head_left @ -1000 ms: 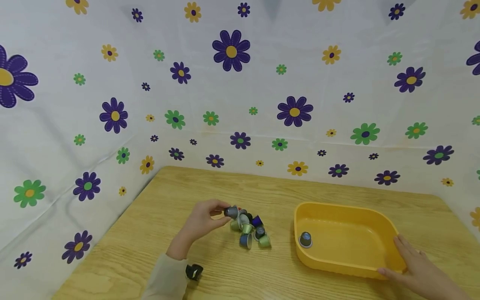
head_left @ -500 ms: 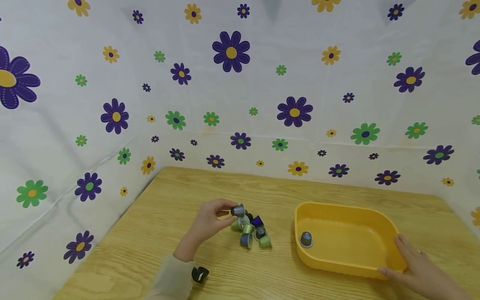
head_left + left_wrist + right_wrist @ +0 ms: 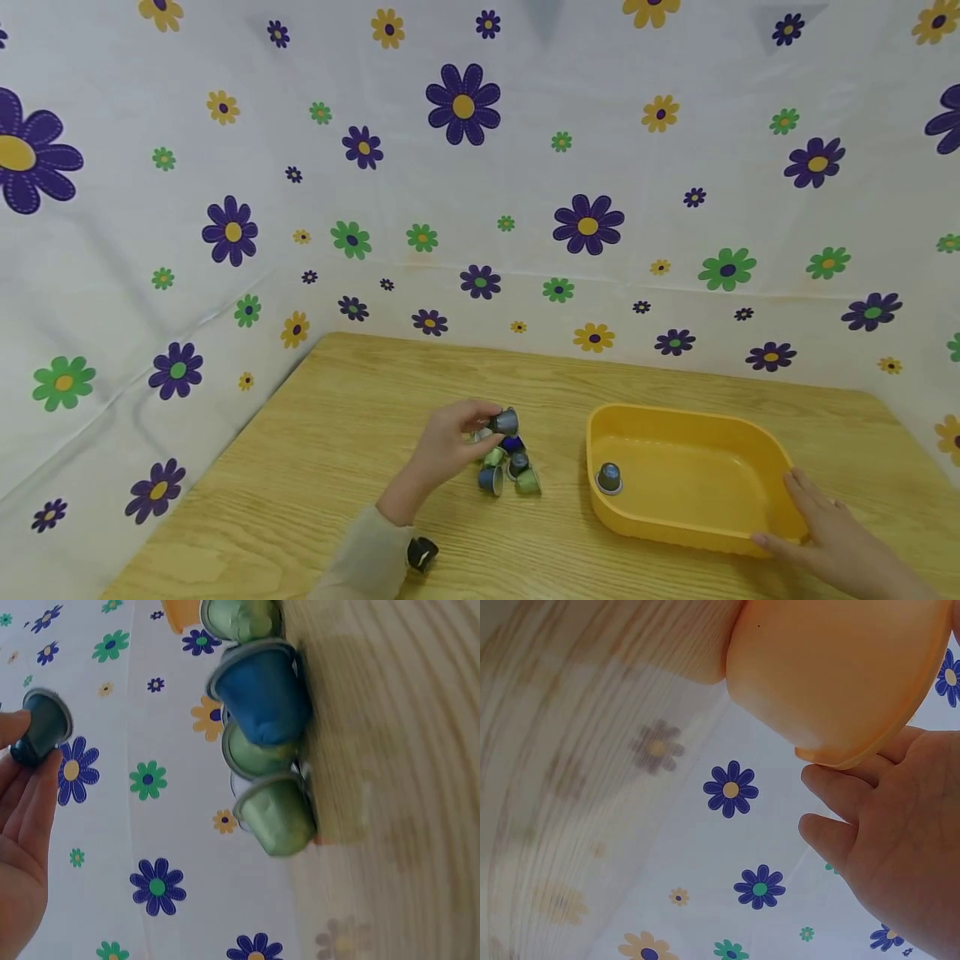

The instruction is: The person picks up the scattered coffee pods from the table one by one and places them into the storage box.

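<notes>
My left hand [image 3: 442, 446] pinches a dark grey-blue coffee capsule [image 3: 506, 422] between thumb and fingers, just above a small pile of capsules. In the left wrist view the held capsule [image 3: 46, 724] is off the table. The pile includes a blue capsule [image 3: 491, 480], a green capsule [image 3: 528, 481] and several others, some hidden behind my left hand. My right hand [image 3: 840, 533] rests at the near right corner of a yellow tray [image 3: 690, 411], fairly straight fingers against its rim. One grey capsule [image 3: 609, 477] stands rim down inside the tray, by its left wall.
The wooden table [image 3: 360, 375] holds the pile left of the tray. A flower-patterned cloth [image 3: 525, 175] hangs behind the table and along its left side. A small black object [image 3: 422, 553] shows at my left sleeve.
My left hand has moved right across the pile, carrying the pinched capsule. The right hand and the tray stay in place.
</notes>
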`<act>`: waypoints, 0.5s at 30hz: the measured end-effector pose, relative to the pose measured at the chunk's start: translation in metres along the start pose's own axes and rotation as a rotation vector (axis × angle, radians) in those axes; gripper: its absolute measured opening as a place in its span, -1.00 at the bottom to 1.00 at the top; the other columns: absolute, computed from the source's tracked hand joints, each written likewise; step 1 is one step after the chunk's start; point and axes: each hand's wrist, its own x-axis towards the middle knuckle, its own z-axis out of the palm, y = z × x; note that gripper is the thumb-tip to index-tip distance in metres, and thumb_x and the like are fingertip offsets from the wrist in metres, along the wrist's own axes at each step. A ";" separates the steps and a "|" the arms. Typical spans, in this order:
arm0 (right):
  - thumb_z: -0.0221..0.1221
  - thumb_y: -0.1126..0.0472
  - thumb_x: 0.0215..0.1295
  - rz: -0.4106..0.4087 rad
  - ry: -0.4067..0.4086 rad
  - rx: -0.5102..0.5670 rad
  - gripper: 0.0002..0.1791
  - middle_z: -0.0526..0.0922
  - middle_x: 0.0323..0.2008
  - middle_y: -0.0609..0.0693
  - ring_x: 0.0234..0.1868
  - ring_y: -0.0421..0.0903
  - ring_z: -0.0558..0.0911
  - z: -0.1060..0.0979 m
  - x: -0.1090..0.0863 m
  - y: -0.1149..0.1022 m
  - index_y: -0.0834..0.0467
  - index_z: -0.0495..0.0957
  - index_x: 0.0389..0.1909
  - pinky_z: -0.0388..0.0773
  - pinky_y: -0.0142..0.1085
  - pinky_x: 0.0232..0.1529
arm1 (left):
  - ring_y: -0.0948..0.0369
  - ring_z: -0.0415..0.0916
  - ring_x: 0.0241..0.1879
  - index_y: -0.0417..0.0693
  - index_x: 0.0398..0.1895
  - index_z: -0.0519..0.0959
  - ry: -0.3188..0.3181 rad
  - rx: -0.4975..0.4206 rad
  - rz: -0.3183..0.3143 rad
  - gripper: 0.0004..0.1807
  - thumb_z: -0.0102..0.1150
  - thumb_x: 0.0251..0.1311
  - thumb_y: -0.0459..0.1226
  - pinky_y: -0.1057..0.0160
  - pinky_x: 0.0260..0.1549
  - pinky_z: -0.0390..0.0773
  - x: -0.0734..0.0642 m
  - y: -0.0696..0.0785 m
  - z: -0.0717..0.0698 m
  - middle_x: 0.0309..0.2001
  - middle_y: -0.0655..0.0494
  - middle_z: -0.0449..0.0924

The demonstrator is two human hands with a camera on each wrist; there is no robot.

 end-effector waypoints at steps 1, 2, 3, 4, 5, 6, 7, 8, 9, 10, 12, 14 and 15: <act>0.02 -0.23 0.13 0.001 -0.002 0.003 0.06 -0.19 0.14 0.61 0.09 0.55 -0.11 0.000 0.000 0.000 0.64 -0.14 0.17 -0.23 0.35 -0.03 | 0.14 0.54 -0.30 -0.30 -0.25 0.54 0.019 0.001 0.022 -0.73 0.27 -0.10 -0.49 0.26 -0.35 0.54 0.001 0.000 0.003 -0.29 -0.06 0.57; 0.02 -0.23 0.13 0.005 -0.006 0.008 0.07 -0.20 0.14 0.61 0.09 0.55 -0.12 0.001 0.000 0.001 0.64 -0.15 0.17 -0.24 0.34 -0.03 | 0.13 0.54 -0.29 -0.29 -0.24 0.54 0.036 -0.002 0.034 -0.73 0.27 -0.10 -0.49 0.27 -0.35 0.55 0.003 0.001 0.005 -0.28 -0.06 0.57; 0.02 -0.23 0.13 0.011 -0.013 0.019 0.07 -0.22 0.14 0.60 0.09 0.55 -0.14 0.001 0.001 0.001 0.64 -0.16 0.17 -0.26 0.34 -0.03 | 0.12 0.54 -0.28 -0.29 -0.23 0.54 0.054 -0.009 0.043 -0.72 0.27 -0.10 -0.49 0.26 -0.35 0.55 0.004 0.001 0.007 -0.28 -0.06 0.57; 0.03 -0.22 0.13 0.006 -0.009 0.023 0.07 -0.21 0.14 0.61 0.09 0.55 -0.13 0.001 0.001 0.001 0.64 -0.16 0.17 -0.26 0.34 -0.03 | 0.11 0.54 -0.28 -0.28 -0.23 0.54 0.067 -0.011 0.045 -0.72 0.27 -0.10 -0.48 0.26 -0.35 0.55 0.005 0.003 0.009 -0.27 -0.06 0.57; 0.03 -0.22 0.13 0.008 -0.010 0.031 0.07 -0.22 0.14 0.61 0.09 0.54 -0.14 0.001 0.001 0.002 0.64 -0.16 0.17 -0.28 0.34 -0.02 | 0.11 0.54 -0.27 -0.28 -0.23 0.55 0.077 -0.023 0.041 -0.72 0.27 -0.10 -0.48 0.25 -0.35 0.55 0.007 0.004 0.011 -0.27 -0.07 0.57; 0.04 -0.21 0.13 0.002 -0.006 0.031 0.06 -0.21 0.14 0.61 0.09 0.54 -0.14 0.002 0.001 0.002 0.64 -0.16 0.17 -0.27 0.34 -0.03 | 0.10 0.54 -0.27 -0.27 -0.23 0.55 0.085 -0.029 0.036 -0.72 0.27 -0.10 -0.47 0.23 -0.36 0.55 0.008 0.006 0.013 -0.27 -0.07 0.57; 0.04 -0.21 0.13 -0.003 -0.001 0.033 0.06 -0.21 0.14 0.61 0.09 0.54 -0.13 0.002 0.001 0.002 0.64 -0.15 0.16 -0.27 0.34 -0.03 | 0.10 0.54 -0.27 -0.27 -0.22 0.55 0.090 -0.029 0.026 -0.72 0.27 -0.10 -0.47 0.21 -0.36 0.55 0.009 0.007 0.015 -0.27 -0.07 0.57; 0.04 -0.21 0.13 -0.002 -0.002 0.037 0.06 -0.21 0.14 0.61 0.10 0.54 -0.14 0.002 0.001 0.002 0.64 -0.16 0.17 -0.28 0.34 -0.02 | 0.11 0.54 -0.27 -0.27 -0.22 0.55 0.092 -0.028 0.012 -0.72 0.28 -0.10 -0.46 0.21 -0.36 0.55 0.010 0.009 0.017 -0.27 -0.07 0.57; 0.04 -0.21 0.13 -0.005 0.001 0.035 0.06 -0.21 0.14 0.61 0.09 0.54 -0.13 0.002 0.001 0.003 0.64 -0.15 0.17 -0.28 0.34 -0.03 | 0.10 0.54 -0.27 -0.27 -0.22 0.55 0.092 -0.029 0.002 -0.72 0.28 -0.10 -0.46 0.21 -0.35 0.55 0.011 0.011 0.019 -0.27 -0.07 0.57; 0.04 -0.21 0.13 -0.008 0.007 0.025 0.06 -0.19 0.14 0.61 0.09 0.54 -0.12 0.002 0.001 0.003 0.64 -0.14 0.17 -0.26 0.34 -0.03 | 0.10 0.54 -0.27 -0.28 -0.22 0.55 0.089 -0.032 -0.007 -0.72 0.27 -0.10 -0.47 0.20 -0.36 0.55 0.013 0.013 0.021 -0.27 -0.08 0.57; 0.04 -0.22 0.13 -0.006 0.008 0.017 0.06 -0.19 0.14 0.61 0.09 0.54 -0.11 0.002 0.001 0.003 0.64 -0.14 0.17 -0.25 0.35 -0.03 | 0.09 0.54 -0.25 -0.30 -0.20 0.55 0.081 -0.038 -0.014 -0.71 0.26 -0.08 -0.47 0.24 -0.35 0.55 0.015 0.015 0.026 -0.26 -0.10 0.56; 0.03 -0.22 0.13 -0.006 0.011 0.006 0.06 -0.18 0.14 0.61 0.09 0.54 -0.09 0.002 0.001 0.004 0.64 -0.14 0.17 -0.23 0.35 -0.03 | 0.09 0.54 -0.24 -0.31 -0.20 0.54 0.072 -0.041 -0.019 -0.71 0.25 -0.07 -0.47 0.30 -0.34 0.54 0.017 0.017 0.031 -0.25 -0.11 0.56; 0.03 -0.23 0.13 -0.008 0.014 -0.001 0.06 -0.18 0.14 0.61 0.09 0.54 -0.08 0.002 0.001 0.004 0.63 -0.14 0.17 -0.21 0.35 -0.04 | 0.08 0.53 -0.24 -0.32 -0.19 0.54 0.067 -0.045 -0.026 -0.71 0.24 -0.06 -0.47 0.30 -0.34 0.54 0.018 0.018 0.034 -0.24 -0.11 0.56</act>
